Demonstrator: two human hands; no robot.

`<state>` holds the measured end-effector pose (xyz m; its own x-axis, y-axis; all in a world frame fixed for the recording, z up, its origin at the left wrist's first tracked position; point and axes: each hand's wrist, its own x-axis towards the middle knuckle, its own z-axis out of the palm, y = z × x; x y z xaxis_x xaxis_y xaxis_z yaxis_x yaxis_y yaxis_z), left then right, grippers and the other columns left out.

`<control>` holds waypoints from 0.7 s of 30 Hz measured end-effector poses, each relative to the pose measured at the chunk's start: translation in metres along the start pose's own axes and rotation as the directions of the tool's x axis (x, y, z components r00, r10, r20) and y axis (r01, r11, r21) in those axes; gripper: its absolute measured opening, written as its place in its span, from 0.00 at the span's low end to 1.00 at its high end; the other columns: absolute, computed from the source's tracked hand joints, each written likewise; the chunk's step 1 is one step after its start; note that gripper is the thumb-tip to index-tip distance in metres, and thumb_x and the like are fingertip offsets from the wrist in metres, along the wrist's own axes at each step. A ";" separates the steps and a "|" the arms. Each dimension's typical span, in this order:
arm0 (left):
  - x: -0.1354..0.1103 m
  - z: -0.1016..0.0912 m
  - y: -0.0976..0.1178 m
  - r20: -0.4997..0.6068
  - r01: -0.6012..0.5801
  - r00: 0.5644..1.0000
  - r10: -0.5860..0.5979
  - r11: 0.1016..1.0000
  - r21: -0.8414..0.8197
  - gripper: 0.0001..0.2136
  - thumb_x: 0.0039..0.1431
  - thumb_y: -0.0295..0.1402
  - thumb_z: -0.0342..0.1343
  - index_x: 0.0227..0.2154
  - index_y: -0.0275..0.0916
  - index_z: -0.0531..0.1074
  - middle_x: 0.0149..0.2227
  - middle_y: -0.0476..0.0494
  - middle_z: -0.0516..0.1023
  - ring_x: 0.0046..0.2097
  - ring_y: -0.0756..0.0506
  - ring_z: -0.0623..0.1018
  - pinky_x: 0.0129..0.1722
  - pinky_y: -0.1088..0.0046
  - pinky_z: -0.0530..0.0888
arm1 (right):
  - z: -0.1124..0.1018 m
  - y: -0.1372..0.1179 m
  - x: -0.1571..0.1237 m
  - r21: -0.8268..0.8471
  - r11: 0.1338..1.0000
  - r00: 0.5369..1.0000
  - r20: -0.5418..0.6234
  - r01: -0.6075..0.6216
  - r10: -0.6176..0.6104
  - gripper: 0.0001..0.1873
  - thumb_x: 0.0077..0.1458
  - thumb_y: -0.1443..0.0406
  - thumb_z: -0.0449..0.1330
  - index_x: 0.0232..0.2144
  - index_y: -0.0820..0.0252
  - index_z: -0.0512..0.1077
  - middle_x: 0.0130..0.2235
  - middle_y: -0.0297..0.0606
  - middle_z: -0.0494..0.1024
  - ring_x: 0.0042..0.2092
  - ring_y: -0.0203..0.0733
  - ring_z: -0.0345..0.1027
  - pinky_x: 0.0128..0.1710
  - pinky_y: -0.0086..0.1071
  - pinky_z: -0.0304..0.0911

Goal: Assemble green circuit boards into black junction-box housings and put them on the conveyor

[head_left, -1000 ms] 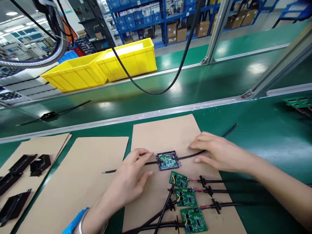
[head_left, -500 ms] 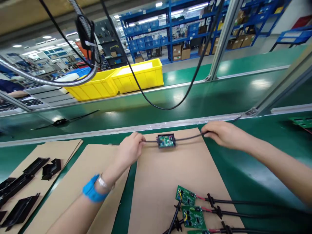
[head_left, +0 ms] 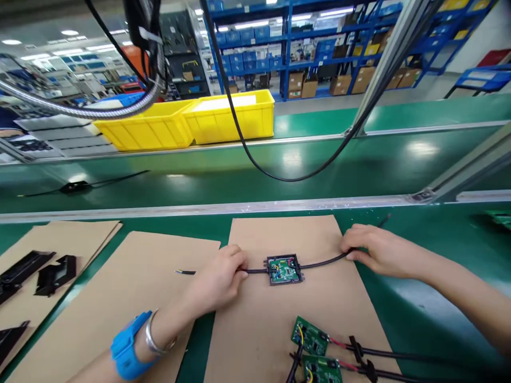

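A green circuit board (head_left: 284,270) sits inside a small black plastic case (head_left: 296,280), over the upper part of a cardboard sheet (head_left: 255,330). A black cable leaves the case on either side. My left hand (head_left: 223,276) is closed around the left cable (head_left: 257,271), whose stripped end pokes out beyond my fingers. On the other side, my right hand (head_left: 367,246) pinches the right cable (head_left: 323,263) near the sheet's right edge. Closer to me lie more green boards (head_left: 311,336) with black cables attached.
Black plastic case parts (head_left: 56,274) lie on cardboard at the left. Behind the metal rail (head_left: 199,207), another cabled black case (head_left: 75,186) rests on the green surface. Yellow bins (head_left: 235,119) stand farther back. A black cable loop (head_left: 291,179) hangs overhead in front.
Both hands have brought the cased board nearer to me, and it now lies flatter against the cardboard. The view has shifted slightly. Both hands keep hold of the cables.
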<state>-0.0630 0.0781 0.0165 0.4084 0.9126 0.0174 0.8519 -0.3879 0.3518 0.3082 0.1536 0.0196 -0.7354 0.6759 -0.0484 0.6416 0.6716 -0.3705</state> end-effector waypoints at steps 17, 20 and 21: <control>0.021 0.042 0.052 0.026 -0.289 0.957 0.288 0.955 0.069 0.19 0.57 0.19 0.45 0.51 0.31 0.67 0.45 0.36 0.71 0.45 0.41 0.71 0.48 0.60 0.74 | 0.049 -0.070 0.035 0.032 0.999 0.995 -0.103 -0.004 0.007 0.08 0.59 0.70 0.53 0.36 0.60 0.72 0.35 0.39 0.74 0.40 0.45 0.64 0.43 0.38 0.58; 0.024 0.042 0.051 0.020 -0.277 0.961 0.276 0.958 0.075 0.17 0.58 0.20 0.45 0.49 0.32 0.67 0.43 0.37 0.70 0.43 0.41 0.71 0.45 0.61 0.75 | 0.046 -0.083 0.051 0.132 0.965 0.967 -0.084 -0.227 0.240 0.06 0.54 0.70 0.53 0.34 0.58 0.69 0.33 0.36 0.75 0.37 0.42 0.66 0.37 0.33 0.58; 0.026 0.042 0.051 0.013 -0.263 0.965 0.263 0.962 0.076 0.15 0.58 0.21 0.45 0.47 0.32 0.68 0.41 0.38 0.70 0.41 0.41 0.71 0.43 0.61 0.75 | 0.045 -0.086 0.058 0.156 0.943 0.951 -0.049 -0.295 0.306 0.07 0.52 0.70 0.54 0.34 0.58 0.69 0.32 0.35 0.75 0.36 0.41 0.66 0.35 0.32 0.57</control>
<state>0.0045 0.0765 -0.0042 0.6220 0.7769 0.0973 0.7370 -0.6229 0.2624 0.2007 0.1208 0.0069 -0.4921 0.8631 -0.1138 0.7879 0.3859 -0.4799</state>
